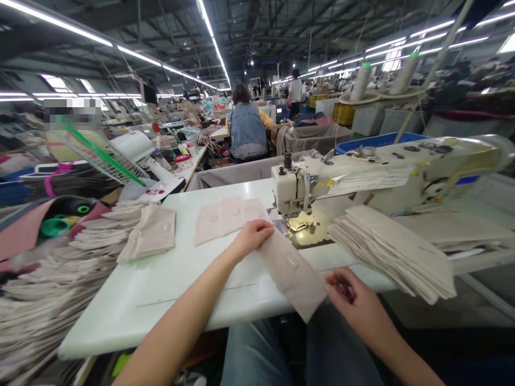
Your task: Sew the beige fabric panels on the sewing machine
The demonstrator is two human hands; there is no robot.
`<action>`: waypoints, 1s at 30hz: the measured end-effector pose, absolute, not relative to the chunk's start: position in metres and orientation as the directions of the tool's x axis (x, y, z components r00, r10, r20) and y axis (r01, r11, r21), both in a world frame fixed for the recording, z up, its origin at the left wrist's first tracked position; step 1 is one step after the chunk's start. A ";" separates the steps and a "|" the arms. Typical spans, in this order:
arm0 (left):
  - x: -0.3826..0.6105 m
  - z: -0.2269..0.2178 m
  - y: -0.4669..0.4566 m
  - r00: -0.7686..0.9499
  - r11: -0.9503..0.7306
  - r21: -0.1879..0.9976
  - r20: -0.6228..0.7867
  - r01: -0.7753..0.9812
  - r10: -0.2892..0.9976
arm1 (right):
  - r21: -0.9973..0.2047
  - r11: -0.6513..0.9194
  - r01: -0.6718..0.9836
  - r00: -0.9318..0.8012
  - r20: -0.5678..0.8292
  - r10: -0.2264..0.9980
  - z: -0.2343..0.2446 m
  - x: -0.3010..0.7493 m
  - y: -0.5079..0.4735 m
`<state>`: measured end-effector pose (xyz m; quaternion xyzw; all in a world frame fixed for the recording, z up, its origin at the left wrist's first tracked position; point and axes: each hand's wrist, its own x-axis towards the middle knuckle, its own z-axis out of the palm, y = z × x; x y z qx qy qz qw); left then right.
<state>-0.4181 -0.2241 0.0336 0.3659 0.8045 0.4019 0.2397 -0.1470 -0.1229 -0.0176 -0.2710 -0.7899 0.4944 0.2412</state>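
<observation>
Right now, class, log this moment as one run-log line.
left hand: rests on fabric strip, far end, by presser foot | right hand: holds near end | nearby: sewing machine, stack of fabric pieces

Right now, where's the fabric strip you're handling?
Head view: the fabric strip lies slantwise over the near edge of the table, in front of the sewing machine, left hand on its top end, right hand at its lower end.

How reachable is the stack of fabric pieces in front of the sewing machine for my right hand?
Probably yes. The right hand sits just left of the stack of fabric pieces, with nothing between them. It is pinching the fabric strip, though, so it would likely have to let go first.
</observation>
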 end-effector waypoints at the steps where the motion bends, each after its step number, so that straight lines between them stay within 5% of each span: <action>1: -0.418 0.032 -0.214 -0.608 0.428 0.740 -0.032 0.519 0.793 | -0.894 0.421 0.155 -0.776 0.153 0.612 -0.019 -0.147 -0.127; 4: -0.417 0.026 -0.187 -0.561 0.425 0.593 0.054 0.683 0.826 | -0.822 0.566 0.069 -0.852 0.246 0.461 -0.024 -0.149 -0.135; 10: -0.415 0.016 -0.168 -0.571 0.481 0.493 0.039 0.725 0.820 | -0.666 0.746 -0.036 -0.862 0.399 0.314 -0.039 -0.153 -0.133; 30: -0.429 0.014 -0.156 -0.623 0.568 0.436 -0.021 0.698 0.782 | -0.566 0.822 0.055 -0.881 0.360 0.306 -0.034 -0.163 -0.137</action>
